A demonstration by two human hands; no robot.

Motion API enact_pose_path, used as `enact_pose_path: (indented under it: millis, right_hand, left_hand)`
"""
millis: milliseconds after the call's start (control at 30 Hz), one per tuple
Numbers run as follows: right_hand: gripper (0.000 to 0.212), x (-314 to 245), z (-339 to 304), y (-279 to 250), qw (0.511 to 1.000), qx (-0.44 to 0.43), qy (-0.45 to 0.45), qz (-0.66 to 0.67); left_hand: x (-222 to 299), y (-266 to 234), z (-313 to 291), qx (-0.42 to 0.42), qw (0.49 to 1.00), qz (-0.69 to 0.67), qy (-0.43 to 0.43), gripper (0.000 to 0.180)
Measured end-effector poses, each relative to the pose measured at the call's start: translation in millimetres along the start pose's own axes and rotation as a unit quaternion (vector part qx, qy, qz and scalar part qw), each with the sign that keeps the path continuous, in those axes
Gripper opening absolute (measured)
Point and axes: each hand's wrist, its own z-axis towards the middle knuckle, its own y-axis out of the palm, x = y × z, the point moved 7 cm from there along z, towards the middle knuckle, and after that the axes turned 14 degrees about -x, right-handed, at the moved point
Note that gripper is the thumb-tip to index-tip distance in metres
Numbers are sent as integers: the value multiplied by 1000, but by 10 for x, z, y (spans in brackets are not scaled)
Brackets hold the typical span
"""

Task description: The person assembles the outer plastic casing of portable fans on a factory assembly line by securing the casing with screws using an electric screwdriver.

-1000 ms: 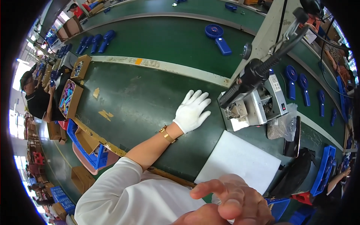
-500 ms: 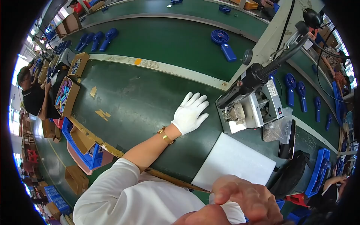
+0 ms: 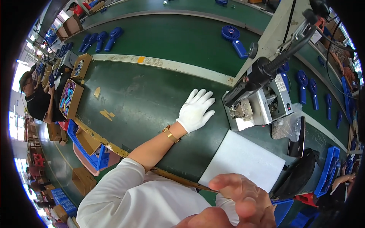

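Spread fingers, well apart from one another, mark the white-gloved left hand (image 3: 195, 112), which lies palm down and holds nothing visible. Bare and raised close to the camera, the right hand (image 3: 249, 201) has loosely bent fingers; no object shows in it, but its inner side is hidden, so I cannot tell whether it closes on anything.

Largest of the surroundings is the green bench (image 3: 138, 104), directly under the left hand and touched by it. Beyond that hand, past a pale rail (image 3: 182, 68), runs a green belt (image 3: 167, 40) carrying blue handheld fans (image 3: 239, 49), all well out of reach of both hands as they lie.

Just right of the left hand, near but not touching, stands the metal machine (image 3: 261, 108), with a black jointed arm (image 3: 249, 84) over it. A white sheet (image 3: 241, 157) lies between the two hands, its near edge partly hidden behind the right one. Farther right of the left hand, beside the machine, is a clear plastic bag (image 3: 288, 127).

As for progress, handling appears paused: neither hand shows a piece being worked. Whether the fans on the belt are finished or have work left cannot be told.

Smallest, a gold-coloured bracelet (image 3: 170, 133) circles the left wrist.
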Motion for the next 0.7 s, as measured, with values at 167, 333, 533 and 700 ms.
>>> enact_pose_path:
  millis: [167,333,533,700]
  right_hand:
    - [23,332,-279,170,841,164,414,308]
    - [49,-32,86,321,953,-22,165,254]
    - [32,-182,29,472,961,163,-169,149]
    - [23,-95,-178,494,864,437,-112,-224]
  left_hand:
    - [-18,9,-27,4,1000,5,1,38]
    - [-158,14,-110,7,1000,22,-15,38]
    - [-86,27,-14,5,1000,9,-3,35]
    - [-104,53,-33,1,1000,5,9,35]
